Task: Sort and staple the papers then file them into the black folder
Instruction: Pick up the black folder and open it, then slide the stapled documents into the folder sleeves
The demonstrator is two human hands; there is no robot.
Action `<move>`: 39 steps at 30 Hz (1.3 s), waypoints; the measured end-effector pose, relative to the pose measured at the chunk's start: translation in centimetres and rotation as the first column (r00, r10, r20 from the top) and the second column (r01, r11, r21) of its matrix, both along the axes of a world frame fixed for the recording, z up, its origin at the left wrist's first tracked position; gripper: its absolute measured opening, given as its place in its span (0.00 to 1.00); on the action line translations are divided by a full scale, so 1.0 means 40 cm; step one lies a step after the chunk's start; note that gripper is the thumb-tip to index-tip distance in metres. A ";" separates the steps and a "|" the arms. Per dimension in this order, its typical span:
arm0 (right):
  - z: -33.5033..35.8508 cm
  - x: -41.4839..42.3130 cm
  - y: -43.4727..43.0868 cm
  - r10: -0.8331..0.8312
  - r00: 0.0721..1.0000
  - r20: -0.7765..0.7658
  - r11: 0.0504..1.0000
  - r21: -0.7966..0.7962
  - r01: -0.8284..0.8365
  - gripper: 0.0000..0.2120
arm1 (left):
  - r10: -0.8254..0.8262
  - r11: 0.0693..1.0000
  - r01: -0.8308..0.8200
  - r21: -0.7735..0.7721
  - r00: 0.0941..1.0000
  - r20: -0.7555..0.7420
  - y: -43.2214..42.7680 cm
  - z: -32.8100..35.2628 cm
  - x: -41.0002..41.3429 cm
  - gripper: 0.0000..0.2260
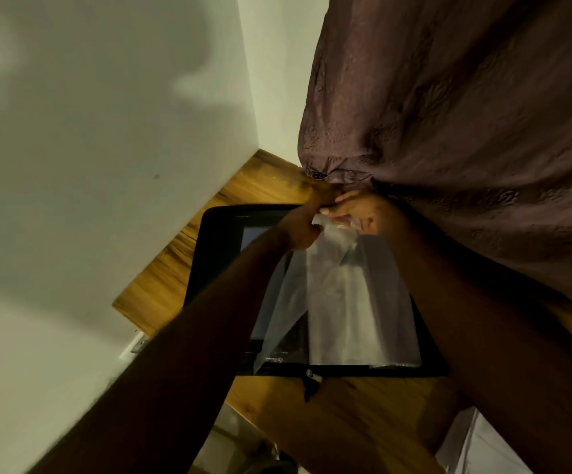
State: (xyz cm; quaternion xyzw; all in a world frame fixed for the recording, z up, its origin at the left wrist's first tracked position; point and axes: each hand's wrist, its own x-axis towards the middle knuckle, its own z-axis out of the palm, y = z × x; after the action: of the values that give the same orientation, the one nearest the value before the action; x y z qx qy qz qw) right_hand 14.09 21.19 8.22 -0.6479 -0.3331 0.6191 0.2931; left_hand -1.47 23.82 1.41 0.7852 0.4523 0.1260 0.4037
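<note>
Forearms [192, 336] outstretched, left hand [298, 229] and right hand [359, 213] pinch the clear sleeve [339, 302] mouth with closed fingers in the black folder [216, 248], apparently filing; papers need sliding in next.

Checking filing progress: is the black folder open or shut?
Open. The black folder lies spread on the table; left hand and right hand hold its exposed clear sleeve.

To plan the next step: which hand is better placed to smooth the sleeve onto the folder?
Left, probably. The left hand grips the sleeve on its lifted side, over the folder; the right hand can hold the far edge.
</note>
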 end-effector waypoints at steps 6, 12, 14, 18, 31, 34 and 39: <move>-0.046 0.116 -0.011 -0.152 0.975 -0.160 0.988 -0.017 0.151 0.10 | 0.379 0.925 -0.380 0.024 0.924 0.049 0.005 0.015 0.086 0.13; -0.091 0.247 -0.139 -0.359 0.932 -0.058 0.930 0.059 0.362 0.04 | 0.584 0.809 -0.588 -0.013 0.800 0.140 -0.002 0.007 0.180 0.14; -0.123 0.305 -0.219 -0.406 0.914 0.009 0.912 0.067 0.404 0.03 | 0.590 0.805 -0.567 -0.173 0.795 0.138 0.010 -0.024 0.214 0.15; -0.191 0.456 -0.399 -0.470 0.874 0.120 0.883 0.055 0.467 0.09 | 0.390 0.865 -0.293 -0.408 0.903 0.179 -0.006 -0.055 0.283 0.23; -0.282 0.610 -0.759 -0.447 0.554 0.703 0.882 0.241 0.405 0.04 | 0.006 0.968 -0.012 -0.252 1.000 -0.028 -0.553 -0.134 0.600 0.14; -0.292 0.608 -0.794 -0.444 0.573 0.689 0.883 0.226 0.412 0.08 | 0.030 0.930 0.020 -0.367 0.991 0.128 -0.619 -0.170 0.650 0.22; -0.308 0.583 -0.846 -0.457 0.629 0.629 0.876 0.197 0.439 0.14 | 0.175 0.850 -0.023 -0.526 0.955 0.240 -0.665 -0.195 0.671 0.18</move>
State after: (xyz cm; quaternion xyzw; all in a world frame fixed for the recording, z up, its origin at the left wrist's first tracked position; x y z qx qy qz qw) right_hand 37.40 -12.64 -4.12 -0.8816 -0.2505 0.2539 0.3091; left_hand 25.36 -2.79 -6.40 0.5974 0.4483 0.1299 0.6522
